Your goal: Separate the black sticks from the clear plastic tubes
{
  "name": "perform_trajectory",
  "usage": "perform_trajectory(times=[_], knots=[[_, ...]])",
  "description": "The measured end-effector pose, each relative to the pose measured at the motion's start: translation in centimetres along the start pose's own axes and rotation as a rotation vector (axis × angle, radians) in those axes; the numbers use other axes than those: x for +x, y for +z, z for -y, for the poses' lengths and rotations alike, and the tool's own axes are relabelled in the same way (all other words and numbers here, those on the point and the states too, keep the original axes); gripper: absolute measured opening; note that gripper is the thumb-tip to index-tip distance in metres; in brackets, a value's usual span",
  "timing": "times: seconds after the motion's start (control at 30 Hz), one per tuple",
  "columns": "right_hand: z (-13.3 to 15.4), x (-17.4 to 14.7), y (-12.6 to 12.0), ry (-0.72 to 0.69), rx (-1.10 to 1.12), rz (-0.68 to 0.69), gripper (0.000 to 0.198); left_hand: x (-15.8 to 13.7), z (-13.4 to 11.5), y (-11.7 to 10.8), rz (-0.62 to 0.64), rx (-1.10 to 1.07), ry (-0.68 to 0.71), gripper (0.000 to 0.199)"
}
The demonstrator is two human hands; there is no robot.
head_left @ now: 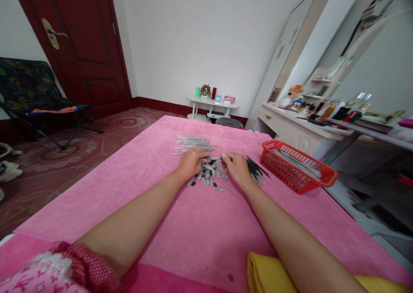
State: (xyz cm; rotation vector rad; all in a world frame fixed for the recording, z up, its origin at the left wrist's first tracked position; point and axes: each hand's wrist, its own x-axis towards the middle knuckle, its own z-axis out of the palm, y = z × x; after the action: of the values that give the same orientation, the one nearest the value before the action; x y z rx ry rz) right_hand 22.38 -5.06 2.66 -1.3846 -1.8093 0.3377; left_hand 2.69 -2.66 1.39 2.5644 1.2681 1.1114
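Observation:
Above a heap of small pen caps [210,172], clear and black, my left hand [191,163] is closed on one end of a slim pale pen [214,158]. The fingers of my right hand [237,166] pinch its other end, where a small dark part shows; whether that is a cap I cannot tell. Just beyond my left hand lies a row of pale grey pens [193,142], roughly side by side. Several dark-tipped thin sticks, like pens or refills [256,169], lie fanned out to the right of my right hand, partly hidden by it.
A red plastic basket [297,166] with long grey pens inside stands at the table's right edge. Pink cloth [106,207] covers the table. Folded yellow cloth [269,273] lies under my right forearm. A cluttered dressing table [290,121] stands to the right, a folding chair [41,99] to the left.

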Motion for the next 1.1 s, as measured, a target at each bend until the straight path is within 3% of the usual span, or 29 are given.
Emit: perform_trajectory(times=[0.2, 0.33, 0.47, 0.63, 0.77, 0.93, 1.1], knots=[[0.0, 0.19, -0.08, -0.056, -0.066, -0.031, 0.016, -0.02, 0.24, -0.17, -0.005, 0.008, -0.009, 0.026], [0.27, 0.14, -0.27, -0.026, -0.095, 0.039, 0.034, -0.01, 0.38, -0.04, 0.009, 0.015, 0.004, 0.025], [0.63, 0.07, -0.49, -0.024, -0.084, 0.017, 0.019, -0.03, 0.48, 0.1, 0.004, 0.009, 0.021, 0.024], [0.69, 0.22, -0.66, -0.004, -0.149, 0.044, 0.036, -0.05, 0.46, 0.1, 0.001, -0.009, 0.049, 0.024], [0.58, 0.34, -0.84, -0.045, -0.121, 0.048, 0.021, -0.05, 0.48, 0.16, -0.005, -0.015, 0.029, 0.024], [0.82, 0.3, -0.94, -0.006, -0.135, 0.117, 0.037, -0.08, 0.42, 0.09, 0.001, -0.024, 0.048, 0.023], [0.85, 0.38, -0.92, -0.052, -0.062, 0.104, 0.022, -0.09, 0.46, 0.05, -0.013, -0.038, 0.045, 0.023]])
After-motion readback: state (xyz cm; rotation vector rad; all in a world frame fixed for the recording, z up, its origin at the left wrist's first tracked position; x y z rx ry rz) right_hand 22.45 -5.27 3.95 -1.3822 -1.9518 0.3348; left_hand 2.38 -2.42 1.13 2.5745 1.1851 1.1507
